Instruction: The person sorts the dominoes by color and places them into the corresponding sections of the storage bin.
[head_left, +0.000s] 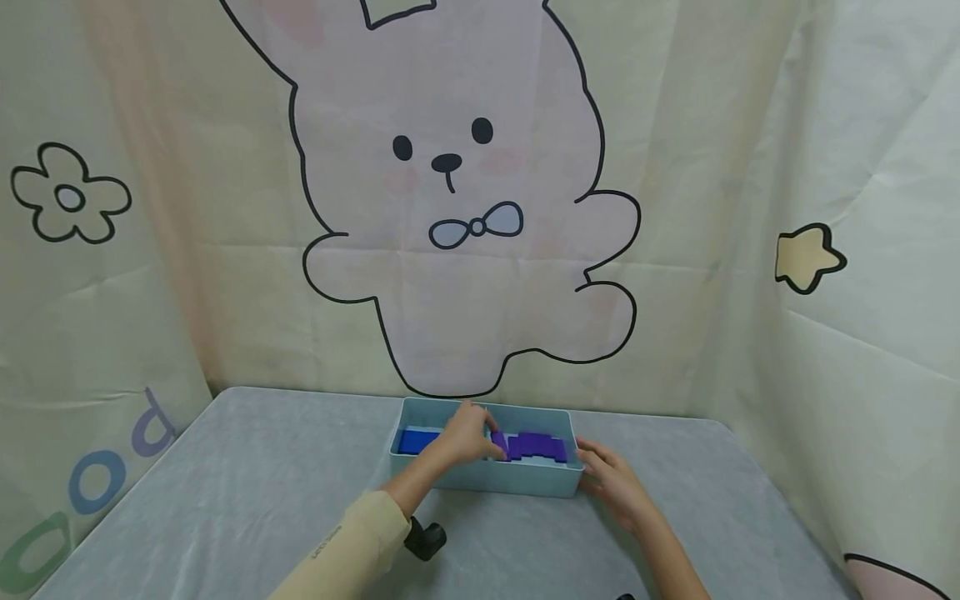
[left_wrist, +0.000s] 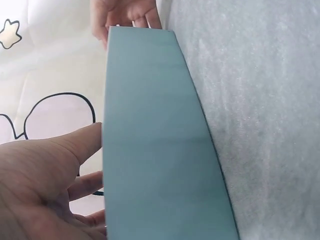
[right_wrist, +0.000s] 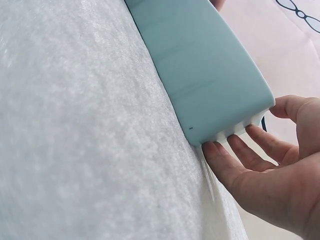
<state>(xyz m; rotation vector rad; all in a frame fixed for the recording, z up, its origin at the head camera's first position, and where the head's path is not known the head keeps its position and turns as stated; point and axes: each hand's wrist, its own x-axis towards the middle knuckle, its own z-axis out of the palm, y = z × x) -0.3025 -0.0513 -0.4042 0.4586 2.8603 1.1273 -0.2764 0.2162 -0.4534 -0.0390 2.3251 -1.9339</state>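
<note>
A long light-blue box [head_left: 517, 478] stands on the table, with flat purple pieces [head_left: 537, 446] at its right side and a blue piece [head_left: 415, 442] at its left. My left hand [head_left: 463, 438] reaches over the front wall and pinches a tilted purple piece [head_left: 499, 445] between thumb and finger. The left wrist view shows mostly the box's outer wall [left_wrist: 150, 130], which hides those fingertips. At the right end, my right hand [head_left: 613, 485] touches the box with extended fingers [right_wrist: 250, 155], the thumb at the top corner.
Grey cloth covers the table [head_left: 285, 467]. A curtain [head_left: 712, 333] with a cartoon animal hangs right behind the box. Below my left forearm is a black wrist camera [head_left: 425, 542].
</note>
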